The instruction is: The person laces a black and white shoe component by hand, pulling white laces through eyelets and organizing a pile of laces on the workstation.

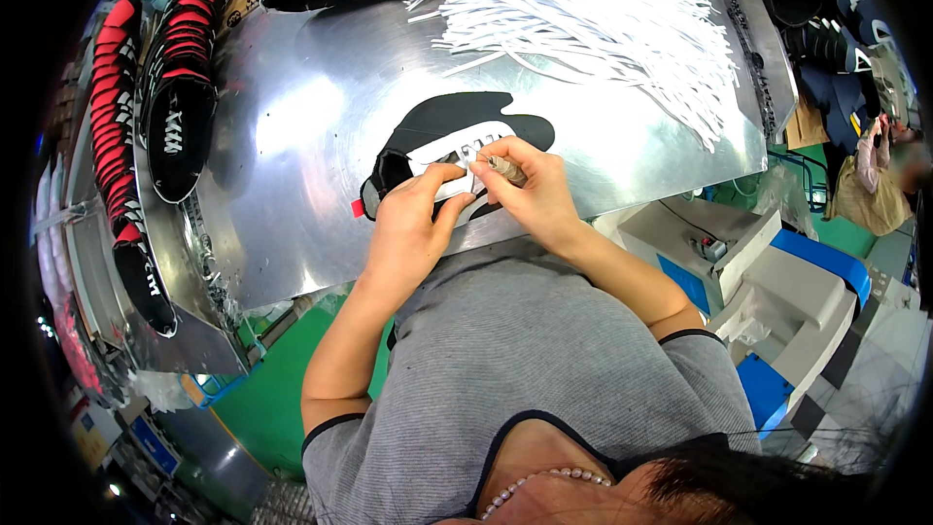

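Note:
A flat black shoe upper [442,119] with a white panel lies on the metal table in front of me. White lace [470,150] crosses its eyelet area. With thumb and fingers closed, my left hand [413,224] grips the upper near the eyelets. My right hand [535,192] is closed around a small hand tool with a tan, wrapped-looking handle [506,170]. Its tip is at the eyelets, mostly hidden by my fingers. Both hands meet there, nearly touching. A red tab [358,208] sticks out at the upper's left end.
A large bundle of white shoelaces [593,24] is spread over the far right of the metal table [282,185]. Rows of nested black-and-red uppers [185,49] line the left side. More dark uppers [826,49] are stacked at far right, near another person [875,175].

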### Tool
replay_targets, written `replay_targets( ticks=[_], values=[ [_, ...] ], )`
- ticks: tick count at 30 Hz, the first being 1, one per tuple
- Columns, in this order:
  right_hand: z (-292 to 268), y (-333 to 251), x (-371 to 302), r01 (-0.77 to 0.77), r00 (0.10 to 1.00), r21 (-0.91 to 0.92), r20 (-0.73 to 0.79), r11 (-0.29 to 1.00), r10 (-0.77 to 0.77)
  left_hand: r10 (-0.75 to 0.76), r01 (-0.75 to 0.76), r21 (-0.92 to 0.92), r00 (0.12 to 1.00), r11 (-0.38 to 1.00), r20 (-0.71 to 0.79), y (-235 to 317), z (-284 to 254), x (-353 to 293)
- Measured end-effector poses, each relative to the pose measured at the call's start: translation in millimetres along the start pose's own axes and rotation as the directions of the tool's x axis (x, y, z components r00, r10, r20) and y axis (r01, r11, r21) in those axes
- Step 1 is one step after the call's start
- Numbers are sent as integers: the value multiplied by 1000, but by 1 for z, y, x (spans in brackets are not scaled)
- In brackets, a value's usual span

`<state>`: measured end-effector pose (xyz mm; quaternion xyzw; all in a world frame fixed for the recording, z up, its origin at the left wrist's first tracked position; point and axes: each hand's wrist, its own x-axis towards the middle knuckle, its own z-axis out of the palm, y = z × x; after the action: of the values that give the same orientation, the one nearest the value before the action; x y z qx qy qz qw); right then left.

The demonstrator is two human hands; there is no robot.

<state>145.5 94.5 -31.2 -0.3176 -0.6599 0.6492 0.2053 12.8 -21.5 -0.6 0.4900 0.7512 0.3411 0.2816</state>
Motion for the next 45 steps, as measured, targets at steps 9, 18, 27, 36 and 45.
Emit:
replay_targets(
  ticks=[9, 18, 27, 36, 45],
  values=[
    [-12, -5, -10, 63, 994, -52, 93, 997, -58, 74, -69, 51, 991, 996, -110, -3, 6, 1],
    [-25, -4, -23, 132, 985, -282, 149, 950, -92, 44, -42, 21, 992, 999, -116, -6, 6, 0],
    [-22, -1, -23, 199, 977, -277, 134, 940, -167, 20, -28, -48, 987, 998, -160, -6, 7, 1],
    [-18, -4, -20, 199, 975, -282, 150, 939, -162, 135, -124, 72, 978, 990, -159, -6, 8, 0],
    [-9, -8, -19, 235, 969, -402, 168, 885, -181, 161, -127, 203, 973, 971, -163, 5, 12, -9]
  ],
)
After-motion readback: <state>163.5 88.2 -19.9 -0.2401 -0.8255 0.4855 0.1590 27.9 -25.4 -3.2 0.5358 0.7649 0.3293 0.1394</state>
